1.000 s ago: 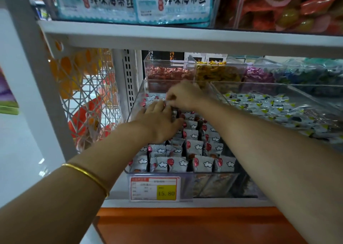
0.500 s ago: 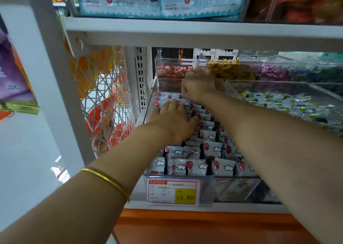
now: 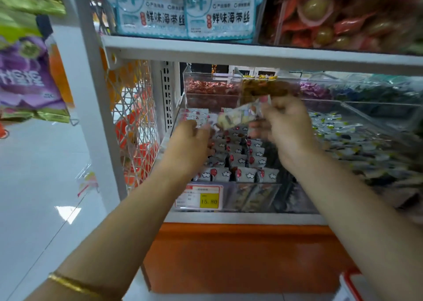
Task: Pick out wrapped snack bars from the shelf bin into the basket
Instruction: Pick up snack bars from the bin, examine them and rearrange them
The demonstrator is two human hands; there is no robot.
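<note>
Above the bin (image 3: 229, 206), the right hand (image 3: 290, 131) pinches 1 snack bar (image 3: 238, 116).
Left hand (image 3: 187, 146) curls just beside that grip; holding or not, cannot tell.

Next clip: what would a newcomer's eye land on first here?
The wrapped snack bar, pinched in the right hand above the clear shelf bin, draws the eye first. Just left, the left hand hangs over the rows of red-and-white packets; the yellow 15.80 price tag marks the bin's front.
</note>
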